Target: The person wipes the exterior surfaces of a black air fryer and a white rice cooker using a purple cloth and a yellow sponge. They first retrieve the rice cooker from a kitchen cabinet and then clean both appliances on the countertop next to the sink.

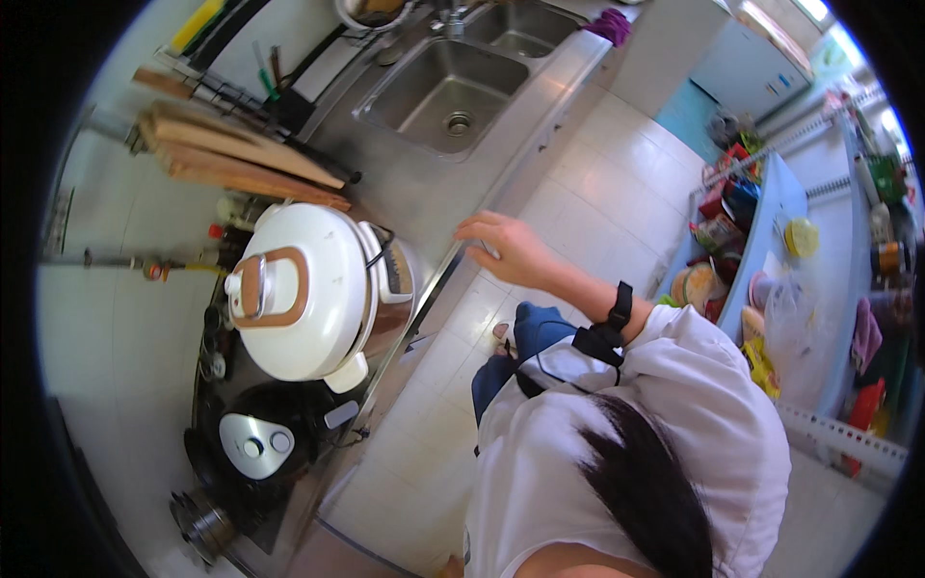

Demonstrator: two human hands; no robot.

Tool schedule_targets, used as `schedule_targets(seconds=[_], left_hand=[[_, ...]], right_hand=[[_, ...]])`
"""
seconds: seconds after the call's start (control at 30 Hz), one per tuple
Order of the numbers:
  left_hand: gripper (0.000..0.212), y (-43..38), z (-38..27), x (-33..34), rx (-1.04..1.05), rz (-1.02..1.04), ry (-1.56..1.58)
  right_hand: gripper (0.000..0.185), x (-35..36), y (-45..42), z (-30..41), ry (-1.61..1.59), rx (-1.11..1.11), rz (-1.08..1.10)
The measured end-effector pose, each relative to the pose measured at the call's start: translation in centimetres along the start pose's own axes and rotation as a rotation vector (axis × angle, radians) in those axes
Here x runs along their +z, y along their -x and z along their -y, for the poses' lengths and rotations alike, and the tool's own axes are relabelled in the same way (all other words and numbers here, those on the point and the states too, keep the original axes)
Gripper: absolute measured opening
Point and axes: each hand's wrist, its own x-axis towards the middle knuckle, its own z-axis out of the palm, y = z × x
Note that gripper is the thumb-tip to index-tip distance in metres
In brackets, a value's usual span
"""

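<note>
My right hand [500,247] hovers by the front edge of a stainless steel counter [433,191], its fingers slightly apart and nothing in them. A black strap [620,307] circles that forearm. Left of the hand stands a large white electric cooker [318,282], with a domed lid and a brown-trimmed handle [254,287]; its lid appears to be on. Beyond the hand, a double sink has a near basin [448,87] and a far basin [522,29]. My left hand is out of view; a sliver of skin at the bottom edge cannot be identified.
Wooden cutting boards [246,155] lean against the wall behind the cooker. A black air fryer [256,444] and a metal pot [206,527] stand at lower left. A purple cloth [611,27] hangs over the counter's far end. Blue shelves [766,217] with packaged food line the right side.
</note>
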Motion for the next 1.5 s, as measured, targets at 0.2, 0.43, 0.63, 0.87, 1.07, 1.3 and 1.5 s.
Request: schedule_targets(seconds=[0.2,0.43,0.63,0.87,1.07,1.3,1.5], left_hand=[[0.041,-12.6,-10.3,-5.4,0.371,0.02,-0.126],[0.038,-9.9,-44.3,-13.9,0.54,-0.061,0.258],[0.039,-11.4,-56.9,-10.8,0.381,-0.143,0.22],[0.042,-2.3,-66.0,-7.8,0.271,-0.185,0.348],[0.042,3.6,-67.1,-3.8,0.078,-0.246,0.332],[0.043,8.3,-69.3,1.0,-0.107,-0.207,0.386],[0.038,4.3,-69.1,-2.6,0.157,-0.299,0.469]], right_hand=[[0.024,-8.6,1.8,-7.5,0.094,0.175,-0.125],[0.028,-24.8,-2.7,-23.7,0.111,0.42,-0.403],[0.036,-39.5,-14.3,-43.5,0.349,0.52,-0.55],[0.048,-49.0,-22.1,-67.1,0.707,0.371,-0.237],[0.097,-57.0,-22.2,-87.5,1.021,0.745,-0.017],[0.089,-53.5,-21.6,-77.8,0.833,0.712,-0.05],[0.065,-48.7,-17.9,-74.2,0.363,0.469,0.018]])
